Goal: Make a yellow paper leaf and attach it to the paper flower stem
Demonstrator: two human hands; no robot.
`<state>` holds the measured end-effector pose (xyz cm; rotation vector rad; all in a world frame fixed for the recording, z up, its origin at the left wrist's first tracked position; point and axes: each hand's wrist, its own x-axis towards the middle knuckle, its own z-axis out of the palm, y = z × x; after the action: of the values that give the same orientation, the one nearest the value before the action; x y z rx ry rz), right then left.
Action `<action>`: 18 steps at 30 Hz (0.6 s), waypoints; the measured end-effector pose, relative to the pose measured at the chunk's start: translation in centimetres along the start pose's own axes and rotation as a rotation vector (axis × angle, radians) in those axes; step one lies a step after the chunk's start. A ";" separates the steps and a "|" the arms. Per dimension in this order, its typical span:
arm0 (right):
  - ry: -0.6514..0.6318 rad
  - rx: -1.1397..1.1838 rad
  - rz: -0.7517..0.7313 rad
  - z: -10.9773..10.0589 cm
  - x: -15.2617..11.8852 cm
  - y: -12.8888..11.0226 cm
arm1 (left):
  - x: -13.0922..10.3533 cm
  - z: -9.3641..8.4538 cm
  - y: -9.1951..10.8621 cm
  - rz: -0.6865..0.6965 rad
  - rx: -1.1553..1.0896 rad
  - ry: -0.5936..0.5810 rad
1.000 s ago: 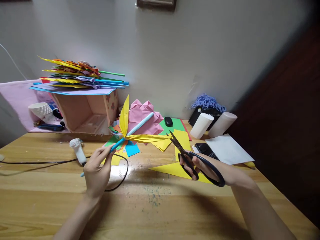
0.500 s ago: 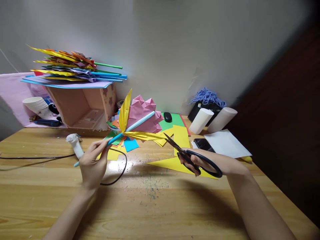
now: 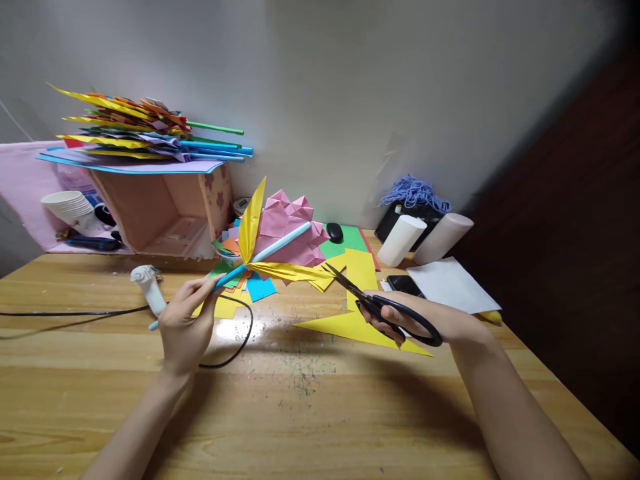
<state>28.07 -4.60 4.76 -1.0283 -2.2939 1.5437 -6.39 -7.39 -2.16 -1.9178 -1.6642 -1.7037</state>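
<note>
Between its fingers my left hand (image 3: 189, 327) grips the blue stem of a paper flower. The stem (image 3: 231, 276) slants up to the right across pink folded petals (image 3: 287, 223). Two pleated yellow paper leaves are attached to it: one leaf (image 3: 253, 220) points up, the other leaf (image 3: 285, 271) stretches right. My right hand (image 3: 400, 320) is closed round the handles of black scissors (image 3: 373, 303). The blades, slightly apart, reach the tip of the right-hand leaf; whether they touch it I cannot tell.
A hot glue gun (image 3: 149, 290) with a black cord lies at left. Yellow paper pieces (image 3: 360, 327) lie below the scissors. Behind stand a fabric box (image 3: 155, 207) topped with finished paper flowers (image 3: 140, 130), a black mouse (image 3: 335, 233), white rolls (image 3: 401, 240) and blue yarn (image 3: 415, 193).
The scissors have shifted slightly up and left towards the leaf tip, their blades closing a little. My left hand and the flower have hardly moved.
</note>
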 end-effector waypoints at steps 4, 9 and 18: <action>-0.034 -0.027 -0.052 -0.1 0.1 0.0 | 0.1 0.0 -0.1 0.013 -0.015 -0.006; -0.051 -0.012 -0.035 -0.3 0.1 0.2 | 0.2 0.0 -0.1 0.031 -0.034 -0.011; -0.053 0.051 0.112 -0.6 -0.1 0.7 | 0.6 -0.3 -0.6 0.036 -0.041 -0.070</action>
<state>28.81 -4.07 4.43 -1.1337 -2.2539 1.6820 -7.11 -6.98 -1.94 -2.0351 -1.6196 -1.6901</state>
